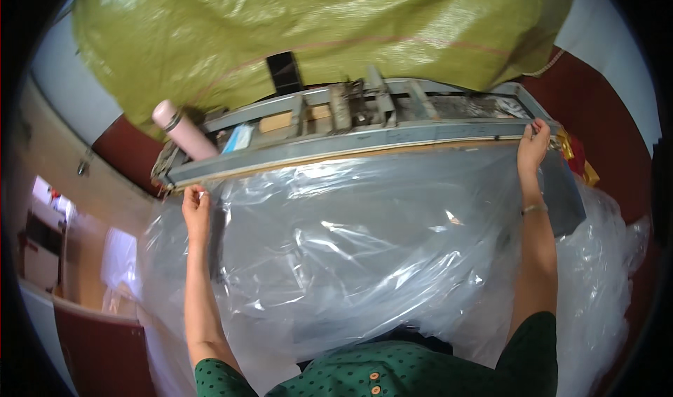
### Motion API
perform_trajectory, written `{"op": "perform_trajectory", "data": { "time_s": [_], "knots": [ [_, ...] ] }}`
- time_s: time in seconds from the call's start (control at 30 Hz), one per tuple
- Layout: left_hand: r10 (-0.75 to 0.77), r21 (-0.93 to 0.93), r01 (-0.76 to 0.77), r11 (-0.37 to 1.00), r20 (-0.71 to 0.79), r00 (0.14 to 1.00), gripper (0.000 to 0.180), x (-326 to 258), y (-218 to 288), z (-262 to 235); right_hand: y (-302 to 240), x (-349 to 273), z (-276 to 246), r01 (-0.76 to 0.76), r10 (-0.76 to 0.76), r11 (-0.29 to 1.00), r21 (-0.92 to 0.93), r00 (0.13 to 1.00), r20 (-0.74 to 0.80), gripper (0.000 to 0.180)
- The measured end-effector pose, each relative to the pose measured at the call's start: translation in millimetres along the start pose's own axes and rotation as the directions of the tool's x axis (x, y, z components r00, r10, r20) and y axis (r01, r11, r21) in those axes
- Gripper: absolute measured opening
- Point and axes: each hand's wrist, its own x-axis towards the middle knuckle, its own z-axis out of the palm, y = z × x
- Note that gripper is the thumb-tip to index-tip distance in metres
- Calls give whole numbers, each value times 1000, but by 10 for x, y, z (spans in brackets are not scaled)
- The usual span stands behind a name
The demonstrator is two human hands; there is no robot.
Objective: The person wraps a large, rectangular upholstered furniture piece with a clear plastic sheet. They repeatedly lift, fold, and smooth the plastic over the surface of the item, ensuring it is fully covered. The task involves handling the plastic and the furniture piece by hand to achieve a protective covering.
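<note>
A wide sheet of clear plastic film lies spread over a grey flat surface, crinkled and shiny, and hangs down toward my body. At its far left corner my left hand pinches the film's edge. My right hand, fingers closed, grips the far right edge, close against a grey metal frame. Both arms are stretched forward and far apart. The film's near edge is hard to make out against my lap.
Inside the frame, cross bars divide compartments; a pink bottle leans at its left end. A black phone-like slab rests against a yellow-green woven sheet behind. More bunched film hangs at the right. An open doorway is at left.
</note>
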Motion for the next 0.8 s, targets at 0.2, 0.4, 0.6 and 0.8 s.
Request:
{"op": "perform_trajectory", "data": {
  "time_s": [0.2,0.4,0.6,0.8],
  "knots": [
    [40,-261,-94,961,-202,979,8,-748,671,-616,-2240,-894,-182,527,-715,685,503,618,326,18],
    [126,213,-69,975,-268,955,21,-864,81,-1074,-1920,-1258,-154,-128,-439,860,494,309,844,12],
    [84,787,-297,541,301,950,54,-1246,-97,-1045,-160,-598,-684,-84,-158,959,270,633,758,18],
    [-8,624,-334,707,479,878,62,-1524,598,-395,1235,-265,-1352,0,-30,999,44,738,674,23]
  ]
}}
